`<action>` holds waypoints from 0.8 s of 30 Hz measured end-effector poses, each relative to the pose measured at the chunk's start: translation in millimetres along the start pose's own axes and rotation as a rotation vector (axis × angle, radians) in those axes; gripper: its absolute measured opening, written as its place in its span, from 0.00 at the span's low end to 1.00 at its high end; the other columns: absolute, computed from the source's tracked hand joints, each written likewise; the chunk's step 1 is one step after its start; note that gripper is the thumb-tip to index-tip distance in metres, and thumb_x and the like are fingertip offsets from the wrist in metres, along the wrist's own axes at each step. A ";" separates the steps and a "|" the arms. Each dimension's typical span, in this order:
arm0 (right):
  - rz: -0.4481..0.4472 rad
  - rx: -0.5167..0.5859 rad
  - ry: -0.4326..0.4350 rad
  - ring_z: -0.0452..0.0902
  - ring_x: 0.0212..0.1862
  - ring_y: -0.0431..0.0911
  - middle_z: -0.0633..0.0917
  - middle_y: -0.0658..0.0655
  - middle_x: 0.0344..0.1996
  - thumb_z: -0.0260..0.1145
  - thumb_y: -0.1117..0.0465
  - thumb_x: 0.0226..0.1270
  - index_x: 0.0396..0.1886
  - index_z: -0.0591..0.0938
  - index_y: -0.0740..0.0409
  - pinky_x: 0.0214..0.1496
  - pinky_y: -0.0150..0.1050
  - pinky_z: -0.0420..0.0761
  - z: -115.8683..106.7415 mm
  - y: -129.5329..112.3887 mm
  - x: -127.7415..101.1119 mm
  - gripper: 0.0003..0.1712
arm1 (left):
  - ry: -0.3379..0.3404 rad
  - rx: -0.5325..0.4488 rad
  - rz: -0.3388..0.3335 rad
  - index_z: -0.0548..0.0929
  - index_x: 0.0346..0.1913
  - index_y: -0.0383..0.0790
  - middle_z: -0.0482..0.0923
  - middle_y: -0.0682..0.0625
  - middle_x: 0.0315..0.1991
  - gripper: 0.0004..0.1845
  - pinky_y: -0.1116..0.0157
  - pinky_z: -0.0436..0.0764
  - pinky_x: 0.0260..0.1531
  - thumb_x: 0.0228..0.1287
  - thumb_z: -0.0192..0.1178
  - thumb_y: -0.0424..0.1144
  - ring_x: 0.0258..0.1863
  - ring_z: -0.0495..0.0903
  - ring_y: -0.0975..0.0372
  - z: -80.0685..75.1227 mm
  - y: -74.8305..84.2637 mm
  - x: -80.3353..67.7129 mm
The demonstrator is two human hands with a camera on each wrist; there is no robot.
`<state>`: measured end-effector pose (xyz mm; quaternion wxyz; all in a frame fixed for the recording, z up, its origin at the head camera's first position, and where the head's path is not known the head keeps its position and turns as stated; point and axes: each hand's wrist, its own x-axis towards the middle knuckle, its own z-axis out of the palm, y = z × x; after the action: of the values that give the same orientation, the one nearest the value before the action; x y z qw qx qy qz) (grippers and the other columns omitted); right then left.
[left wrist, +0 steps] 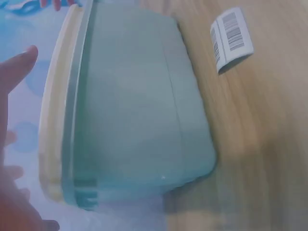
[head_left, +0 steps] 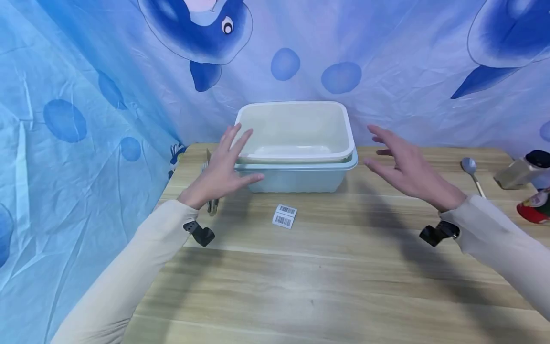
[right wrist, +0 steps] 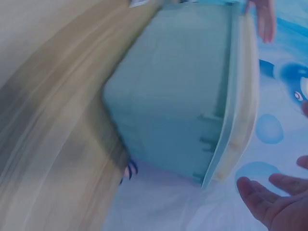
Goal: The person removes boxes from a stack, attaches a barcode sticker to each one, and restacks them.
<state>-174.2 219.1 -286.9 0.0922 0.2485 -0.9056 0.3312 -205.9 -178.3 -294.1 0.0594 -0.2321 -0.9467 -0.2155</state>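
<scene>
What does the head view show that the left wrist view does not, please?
Only the head view shows the right hand, the spoon, the bottle at the table's right edge, and the white tub's inside. Only the left wrist view shows the blue tub's side wall close up. Both show the nested tubs, the left hand, open beside them, the barcode label and the table.

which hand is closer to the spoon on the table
Right. The right hand hovers open just left of the spoon; the left hand is across the stacked tubs, by their far side.
</scene>
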 end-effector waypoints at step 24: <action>0.337 0.101 0.029 0.78 0.56 0.60 0.80 0.68 0.57 0.63 0.51 0.66 0.61 0.76 0.60 0.57 0.56 0.77 25.7 8.1 78.2 0.27 | 0.181 -0.769 -0.211 0.53 0.75 0.47 0.66 0.45 0.67 0.49 0.51 0.62 0.70 0.53 0.71 0.36 0.66 0.66 0.53 24.0 -7.5 1.3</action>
<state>-245.6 177.4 -285.0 0.0360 0.0926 -0.9152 0.3906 -210.9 -173.2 -318.3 0.0287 -0.1189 -0.8066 -0.5784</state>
